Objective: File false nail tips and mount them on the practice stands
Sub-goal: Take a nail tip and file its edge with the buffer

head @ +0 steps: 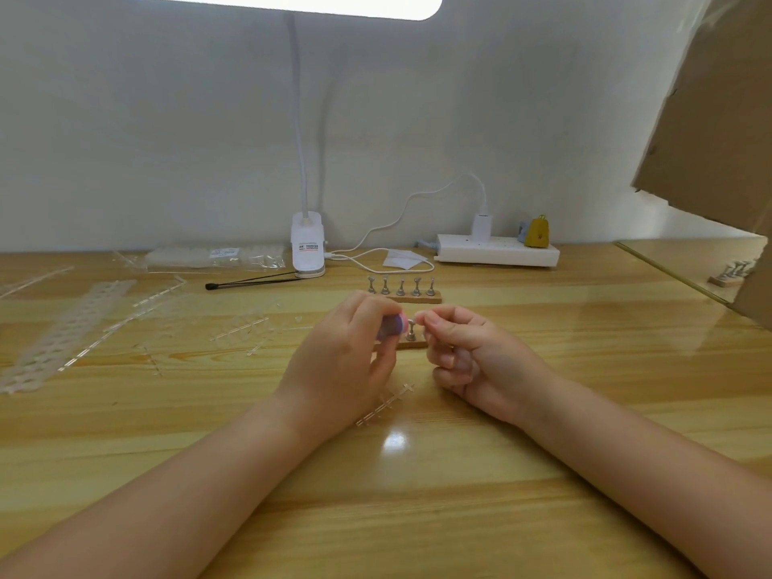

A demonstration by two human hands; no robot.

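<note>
For the filing stroke, the nail tip (419, 317) should be kept pinched firmly and drawn lightly against the file's edge, judged from the close facing of both hands. The left hand (342, 365) is curled round a purple file (392, 326), its fingers narrowed on it. A small clear tip appears pinched between thumb and forefinger of the right hand (472, 357), the other fingers folded; it is too small to confirm. 1 peg of the near stand (411, 336) is seen between the hands; 5 bare pegs are carried by the far stand (401, 292).
</note>
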